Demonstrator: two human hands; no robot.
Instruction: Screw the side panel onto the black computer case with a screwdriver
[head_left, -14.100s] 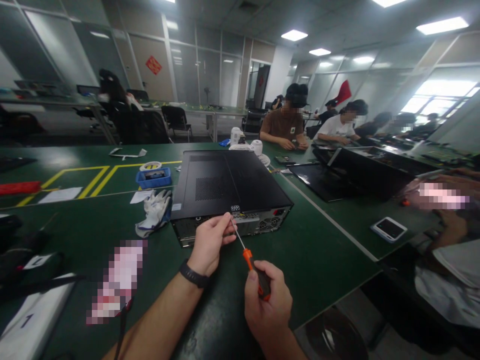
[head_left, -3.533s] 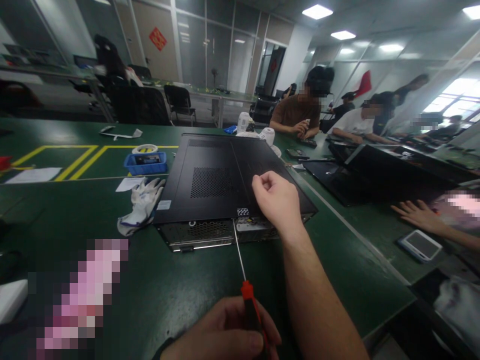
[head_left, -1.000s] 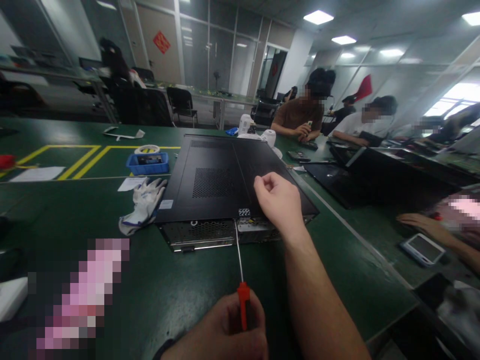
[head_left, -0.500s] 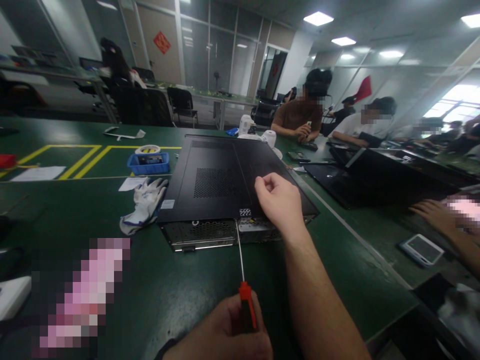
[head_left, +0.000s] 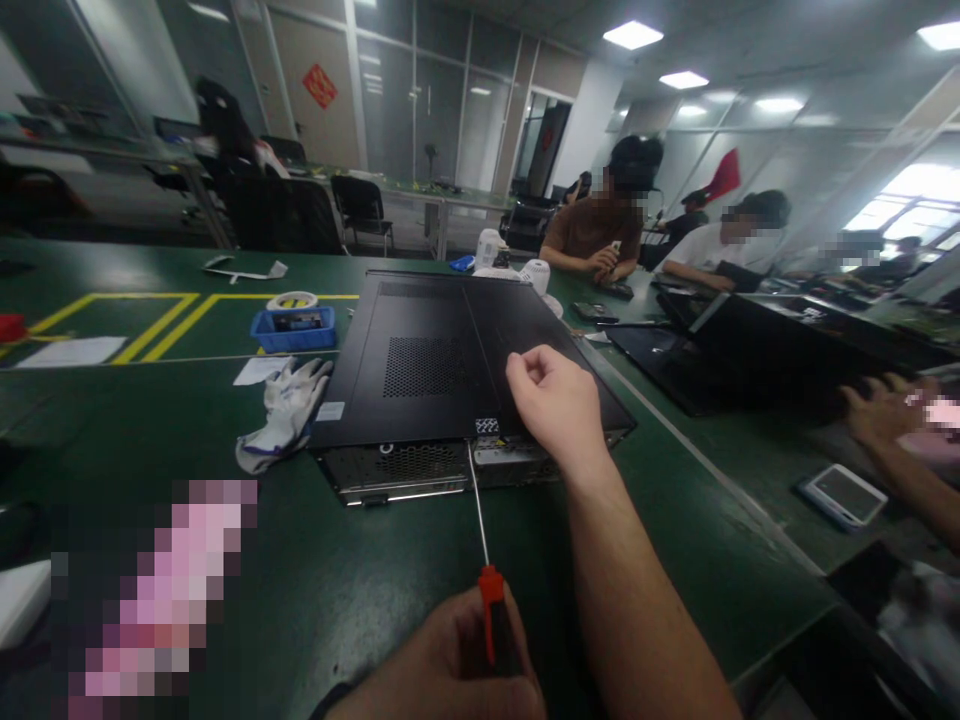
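A black computer case (head_left: 431, 320) lies flat on the green table, with its metal back panel facing me. My left hand (head_left: 457, 655) is closed around the red and dark handle of a screwdriver (head_left: 481, 520). The screwdriver's long shaft points away from me, and its tip meets the back panel just under the cover's edge; the screw itself is too small to make out. On the right part of the cover rests my right hand (head_left: 559, 400), its fingers curled in. Whatever may be inside that curl is hidden.
Left of the case are work gloves (head_left: 289, 405) and a blue tray (head_left: 294, 330) with a tape roll (head_left: 292, 301) on it. Behind it stand white objects (head_left: 491, 250). To the right are another opened black case (head_left: 795, 345), a handheld device (head_left: 844, 495) and a co-worker's hand (head_left: 874, 410).
The screwdriver handle has turned in my left hand: its red stripe has gone from the right side to the left. My right hand stays on the cover.
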